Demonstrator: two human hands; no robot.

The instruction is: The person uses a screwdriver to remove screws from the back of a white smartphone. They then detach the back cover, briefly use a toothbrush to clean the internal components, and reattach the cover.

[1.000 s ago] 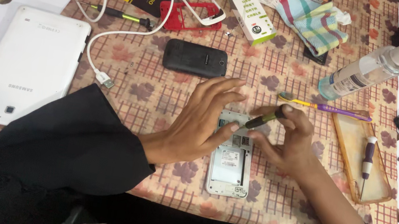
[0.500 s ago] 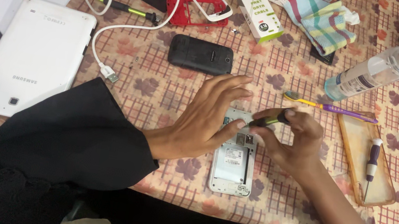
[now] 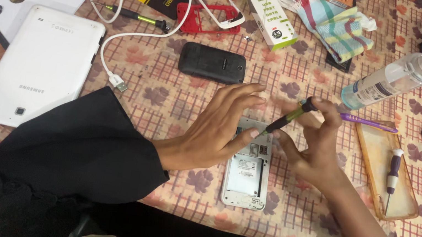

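- Head view: my right hand [image 3: 318, 146] pinches a small screwdriver [image 3: 289, 116] between thumb and forefinger, its tip slanting down to the upper end of the opened phone [image 3: 248, 168] just below my fingers.
- My left hand [image 3: 220, 131] lies open, fingers spread, fingertips resting on the phone's upper left edge to steady it.
- To do this well, I judge the tip should sit squarely in the screw, with light downward pressure and a slow twist.
- Both wrists angle inward, hands nearly meeting over the phone.
- Beyond my left fingers lies a black phone [image 3: 212, 63]; right of my right hand, a spray bottle [image 3: 395, 79] and an amber case [image 3: 387, 172].
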